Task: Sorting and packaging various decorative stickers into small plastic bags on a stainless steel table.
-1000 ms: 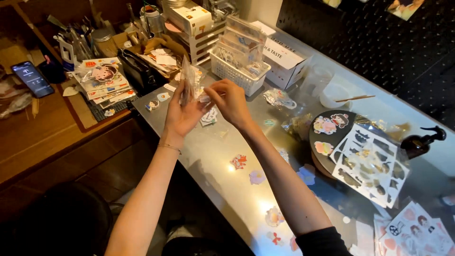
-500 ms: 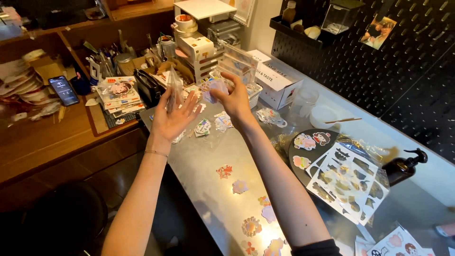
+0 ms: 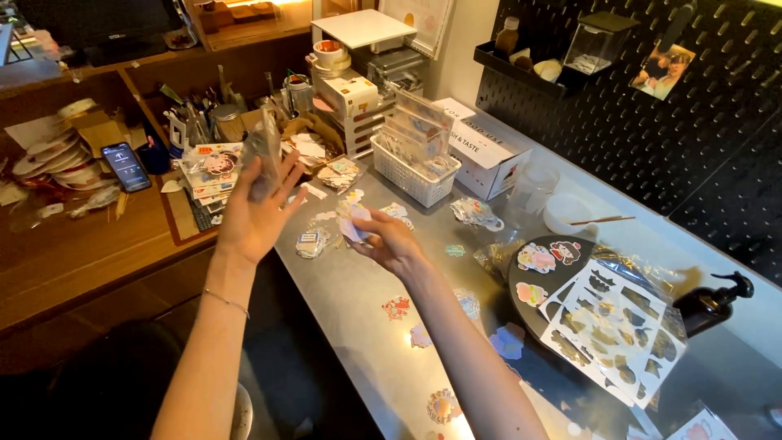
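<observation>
I take the white slotted basket (image 3: 414,175) as my landmark: a white carton (image 3: 489,155) sits just right of it, a clear jar (image 3: 531,189) beyond that, a phone (image 3: 127,166) far to its left. Nearer me than the basket, stickers (image 3: 397,307) lie scattered on the steel counter (image 3: 358,326). My left hand (image 3: 254,213) is raised left of the basket, fingers pinching a clear plastic sleeve (image 3: 262,153); my right hand (image 3: 383,236) grips a small sticker (image 3: 352,222) low before it. Half a second ago both hands were higher and closer together; the right has dropped towards the counter
</observation>
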